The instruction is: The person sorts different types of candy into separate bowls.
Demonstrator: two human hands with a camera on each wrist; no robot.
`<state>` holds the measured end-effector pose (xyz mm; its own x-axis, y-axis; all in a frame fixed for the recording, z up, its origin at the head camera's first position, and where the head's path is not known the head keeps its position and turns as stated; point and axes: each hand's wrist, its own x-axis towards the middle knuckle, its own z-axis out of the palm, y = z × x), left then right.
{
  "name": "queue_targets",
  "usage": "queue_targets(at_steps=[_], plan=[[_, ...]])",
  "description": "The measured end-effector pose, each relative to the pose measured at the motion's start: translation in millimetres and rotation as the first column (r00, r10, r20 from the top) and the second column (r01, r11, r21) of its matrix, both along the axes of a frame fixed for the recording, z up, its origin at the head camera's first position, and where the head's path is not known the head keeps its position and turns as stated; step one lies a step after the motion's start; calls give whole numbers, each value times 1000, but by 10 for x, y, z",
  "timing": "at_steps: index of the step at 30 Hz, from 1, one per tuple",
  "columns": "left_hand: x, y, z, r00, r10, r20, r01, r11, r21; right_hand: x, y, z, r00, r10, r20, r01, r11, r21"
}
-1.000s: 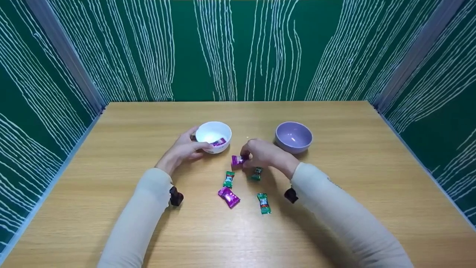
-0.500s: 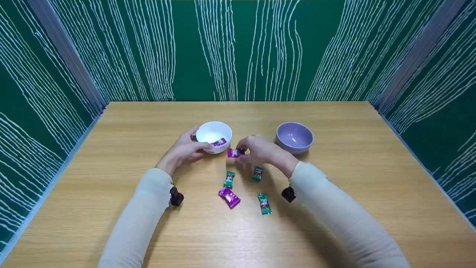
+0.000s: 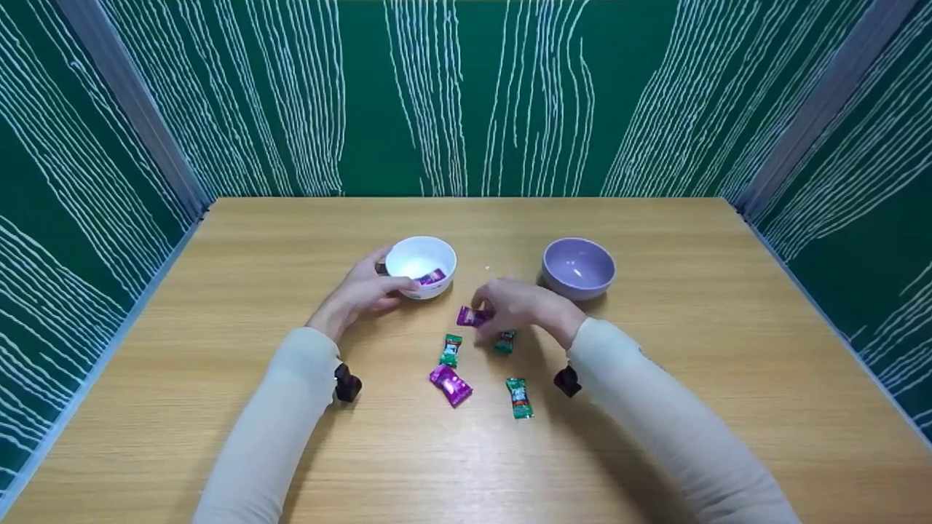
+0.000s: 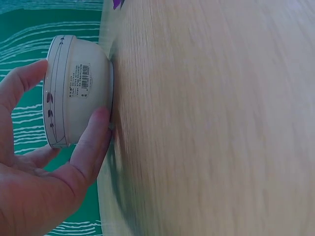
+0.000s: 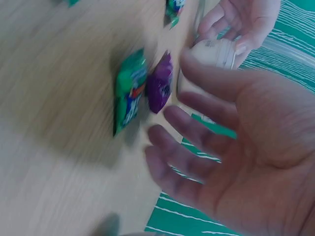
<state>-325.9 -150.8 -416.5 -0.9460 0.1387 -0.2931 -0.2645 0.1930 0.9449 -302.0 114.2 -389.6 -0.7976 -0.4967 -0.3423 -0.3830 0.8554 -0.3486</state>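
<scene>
My left hand (image 3: 360,290) grips the side of a white bowl (image 4: 83,93), fingers round its wall and thumb at the rim. A purple wrapped candy (image 3: 431,276) lies in that bowl. Over the table, my right hand (image 3: 513,304) is beside another purple candy (image 5: 160,83). In the right wrist view its thumb and fingers (image 5: 192,130) stand apart, just short of this candy. A green wrapped candy (image 5: 130,91) lies close by, partly hidden by the right hand in the head view.
A purple bowl (image 3: 579,268) stands behind the right hand. Nearer the front lie two green candies, one on the left (image 3: 451,350) and one on the right (image 3: 519,398), and a purple candy (image 3: 451,386). Green walls with white lines enclose the wooden table (image 3: 291,225).
The right hand moved the purple candy toward the white bowl, then both came back toward the front right. The fingers are now apart from the candy. The left hand stays on the bowl.
</scene>
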Motion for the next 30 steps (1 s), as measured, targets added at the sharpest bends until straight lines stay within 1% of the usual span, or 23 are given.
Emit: queue_targets(at_steps=[2, 4, 7, 10, 13, 18, 23, 27, 30], plan=[[1, 0, 2, 1000, 2, -1, -2, 1000, -2, 2, -1, -18, 1000, 17, 7, -17, 999, 40], [2, 1, 2, 1000, 0, -6, 0, 1000, -6, 5, -15, -48, 999, 29, -27, -27, 997, 68], [-5, 5, -12, 1000, 0, -14, 0, 1000, -15, -6, -36, -97, 995, 40, -95, -33, 997, 67], [-13, 8, -23, 1000, 0, -16, -1, 1000, -26, -9, -47, -123, 991, 42, -124, -35, 998, 60], [-17, 8, -26, 1000, 1, -17, -1, 1000, -28, -2, -54, -114, 993, 35, -114, -29, 998, 48], [-13, 1, -22, 1000, 1, -14, -2, 1000, -24, -22, -66, -76, 996, -13, -87, 14, 1000, 11], [-11, -4, -23, 1000, 2, -9, -2, 1000, -16, -42, -79, -42, 995, -45, -89, 43, 999, -30], [-16, 1, -30, 1000, -3, -12, 3, 1000, -23, -34, -91, -19, 995, -48, -89, 43, 998, -52], [-17, 6, -35, 1000, -3, -17, 2, 1000, -31, -28, -100, 6, 993, -61, -96, 52, 995, -90]])
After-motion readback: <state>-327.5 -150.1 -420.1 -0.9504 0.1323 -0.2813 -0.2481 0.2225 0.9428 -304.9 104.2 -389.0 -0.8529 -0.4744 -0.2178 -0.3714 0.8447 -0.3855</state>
